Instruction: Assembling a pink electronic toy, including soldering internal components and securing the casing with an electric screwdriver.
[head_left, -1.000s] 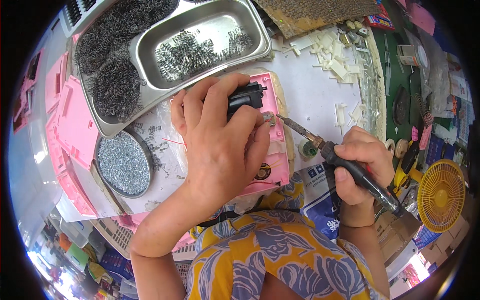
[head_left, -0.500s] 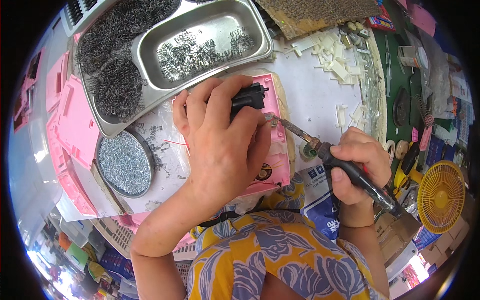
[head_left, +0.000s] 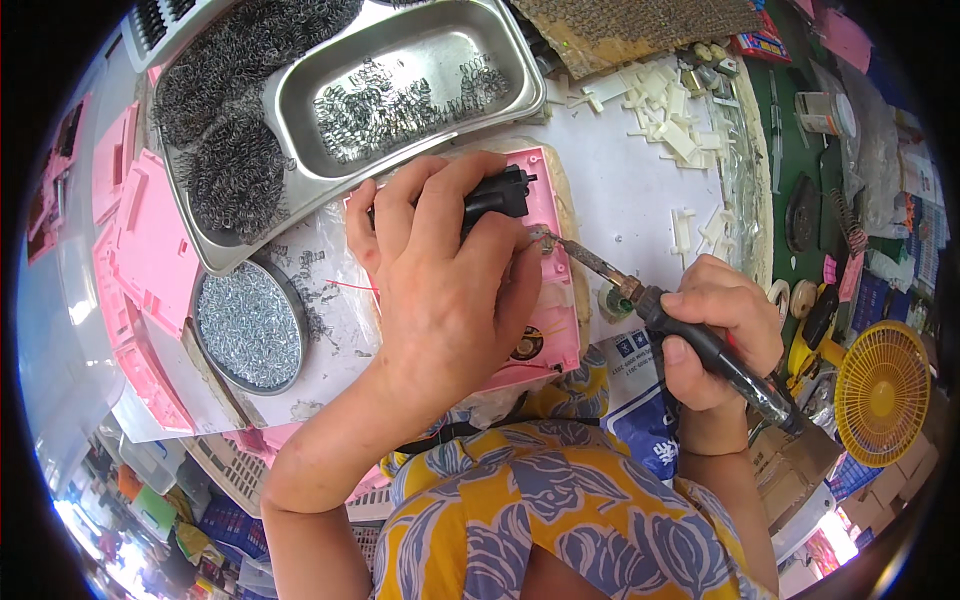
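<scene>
My right hand (head_left: 725, 330) is wrapped round the black handle of a soldering iron (head_left: 710, 350). Its metal tip points left and meets a small metallic spot beside my left fingertips. Over an open pink plastic housing (head_left: 545, 310) lies my left hand (head_left: 435, 245), its thumb and index finger pressed together near that tip; what they pinch is hidden. A black plastic part with a short pin (head_left: 500, 195) shows between my left fingers, above the housing. Beneath the hand, a round black and gold piece (head_left: 528, 344) sits in the housing. A thin red wire (head_left: 350, 286) sticks out to the left.
A metal tray (head_left: 525, 110) of dark springs stands at the far left, above a round dish (head_left: 300, 340) of small silvery pieces. Pink panels (head_left: 150, 240) line the left side. White plastic parts (head_left: 680, 130) lie far right; a yellow fan (head_left: 882, 395) is at right.
</scene>
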